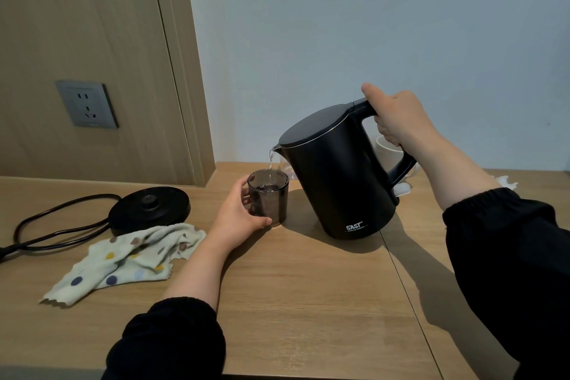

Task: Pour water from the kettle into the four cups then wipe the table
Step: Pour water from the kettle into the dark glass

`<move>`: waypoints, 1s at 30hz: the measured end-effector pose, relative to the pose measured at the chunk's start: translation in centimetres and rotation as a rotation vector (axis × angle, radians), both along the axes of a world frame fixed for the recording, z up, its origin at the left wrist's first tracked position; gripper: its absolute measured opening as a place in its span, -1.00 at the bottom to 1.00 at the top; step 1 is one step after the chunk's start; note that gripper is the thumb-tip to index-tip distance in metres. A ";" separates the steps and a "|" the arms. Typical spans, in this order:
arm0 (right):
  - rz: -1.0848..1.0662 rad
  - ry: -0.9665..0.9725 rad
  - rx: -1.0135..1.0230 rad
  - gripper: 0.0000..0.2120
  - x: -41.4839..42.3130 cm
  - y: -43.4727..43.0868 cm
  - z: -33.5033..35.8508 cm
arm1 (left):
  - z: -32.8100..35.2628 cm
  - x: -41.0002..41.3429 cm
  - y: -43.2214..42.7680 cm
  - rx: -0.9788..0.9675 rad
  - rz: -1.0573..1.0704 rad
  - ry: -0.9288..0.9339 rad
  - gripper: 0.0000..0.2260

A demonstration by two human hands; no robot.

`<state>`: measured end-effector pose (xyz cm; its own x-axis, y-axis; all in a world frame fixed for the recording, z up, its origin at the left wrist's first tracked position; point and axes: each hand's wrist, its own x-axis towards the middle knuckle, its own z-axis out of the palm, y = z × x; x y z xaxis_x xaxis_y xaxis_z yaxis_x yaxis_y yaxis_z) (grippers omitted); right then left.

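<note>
My right hand [398, 116] grips the handle of the black kettle [336, 176], which is tilted to the left above the wooden table [308, 302]. A thin stream of water runs from its spout into a dark see-through cup [269, 197] standing on the table. My left hand [239, 219] holds that cup from the left side. Behind the kettle a clear cup [286, 167] and a white cup [389, 151] are partly hidden. A spotted cloth [129, 259] lies crumpled on the table to the left.
The kettle's black base [150, 208] sits left of the cup, its cord [52, 231] looping to the table's left edge. A wall socket [87, 104] is on the wooden panel above. Something white [505, 181] lies behind my right forearm.
</note>
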<state>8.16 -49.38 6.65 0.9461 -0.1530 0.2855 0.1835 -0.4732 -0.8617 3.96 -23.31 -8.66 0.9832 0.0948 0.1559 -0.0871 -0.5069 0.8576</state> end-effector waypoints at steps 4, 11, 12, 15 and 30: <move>0.008 -0.003 0.006 -0.52 -0.1 0.1 0.1 | 0.0 0.0 0.0 -0.006 -0.002 0.006 -0.14; 0.008 -0.006 -0.001 -0.53 -0.1 0.1 0.1 | 0.0 0.0 0.0 -0.011 -0.001 0.010 -0.13; 0.006 -0.006 -0.001 -0.52 -0.1 0.1 0.1 | 0.0 0.0 0.0 -0.011 0.000 0.010 -0.13; 0.002 -0.004 0.000 -0.52 -0.1 0.2 0.1 | 0.0 0.0 0.0 -0.010 0.002 0.007 -0.13; -0.007 -0.006 -0.027 -0.52 -0.2 0.3 0.2 | 0.3 -0.3 -0.1 -0.013 -0.007 0.006 -0.16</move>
